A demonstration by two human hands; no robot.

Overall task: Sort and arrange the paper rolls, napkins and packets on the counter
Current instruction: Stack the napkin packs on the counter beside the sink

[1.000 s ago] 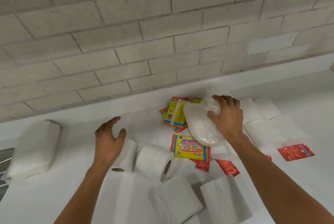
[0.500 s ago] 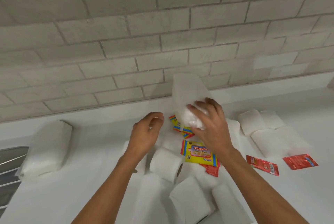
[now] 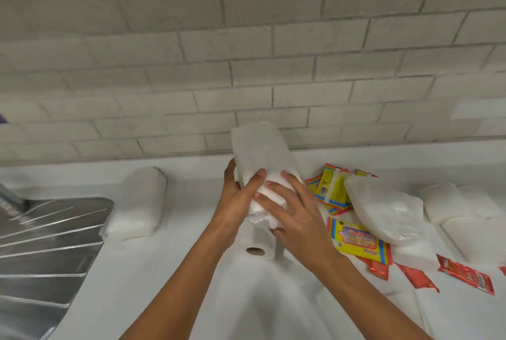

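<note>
1. A plastic-wrapped pack of white napkins [image 3: 261, 164] was held up above a white counter [image 3: 191, 298], tilted with its far end toward a grey brick wall [image 3: 246, 38].
2. The left hand [image 3: 235, 202] gripped the pack's left side, thumb behind it and fingers curled across the front.
3. The right hand [image 3: 295, 216] gripped the pack's near right side, its fingers spread and wrapped over the wrapper.
4. Both forearms reached up from the lower edge of the view and met at the pack.
5. Directly below the held pack, a paper roll [image 3: 260, 246] lay on the counter with its cardboard core facing the viewer; the hands partly hid it.
6. Left of the held pack, another wrapped napkin pack [image 3: 137, 202] lay beside a steel sink drainboard [image 3: 46, 243].
7. Right of the held pack lay a third clear-wrapped napkin pack [image 3: 383, 208], resting over yellow wipes packets [image 3: 358, 241].
8. More yellow packets [image 3: 331, 189] sat behind those, close to the wall.
9. Red sachets [image 3: 465, 276] lay scattered to the near right of the held pack.
10. Further right, loose white rolls [image 3: 443, 202] sat clustered together.
</note>
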